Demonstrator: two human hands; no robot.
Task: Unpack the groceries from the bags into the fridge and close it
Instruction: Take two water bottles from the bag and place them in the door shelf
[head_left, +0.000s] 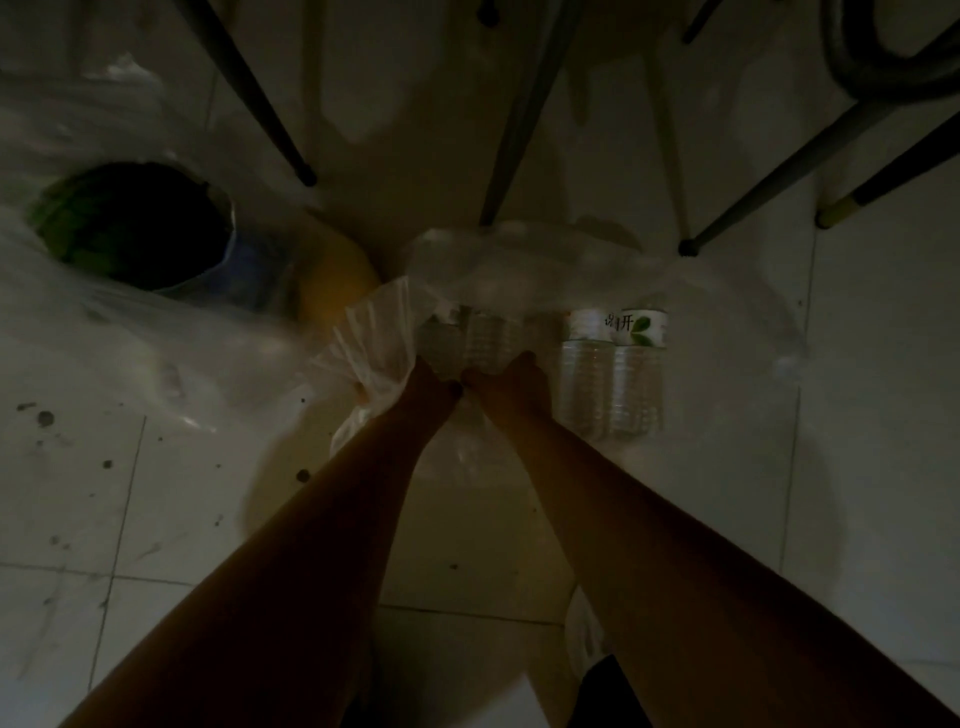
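A clear plastic bag lies on the tiled floor with several clear water bottles in it. Two bottles with white and green labels lie side by side at the right of the group. My left hand is closed on the bunched edge of the bag. Beside it, my right hand grips a water bottle in the middle of the bag. A second clear bag at the left holds a dark green watermelon and a yellow fruit. The fridge is out of view.
Dark chair or table legs stand on the floor just behind the bags. A yellow-tipped leg is at the right. The room is dim and the floor tiles at the left are speckled with dirt.
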